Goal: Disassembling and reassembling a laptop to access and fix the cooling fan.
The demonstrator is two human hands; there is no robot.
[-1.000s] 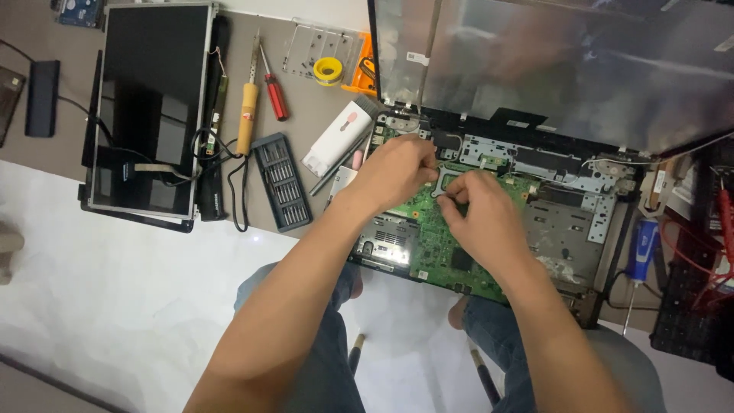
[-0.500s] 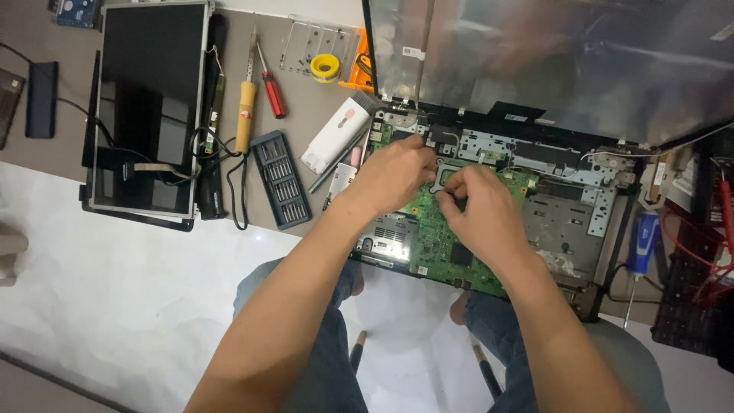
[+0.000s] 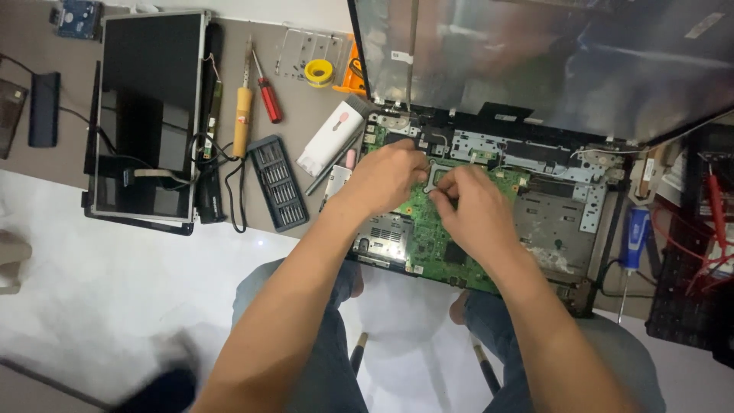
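On the left of the desk (image 3: 46, 172) lies a flat screen panel (image 3: 145, 115). Next to it are a yellow-handled tool (image 3: 242, 122), a red screwdriver (image 3: 268, 99) and a dark box of bits (image 3: 279, 182). In the middle, the left hand (image 3: 386, 180) and right hand (image 3: 466, 210) rest close together on the green board (image 3: 428, 229) inside the opened laptop (image 3: 558, 222). Their fingers are curled, pinching something too small to tell. A blue screwdriver (image 3: 634, 241) lies at the right.

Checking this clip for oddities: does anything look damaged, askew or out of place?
Nothing looks spilled or broken. The laptop lies opened up, its green board bare under both hands, and a loose screen panel lies apart at left, beside screwdrivers.
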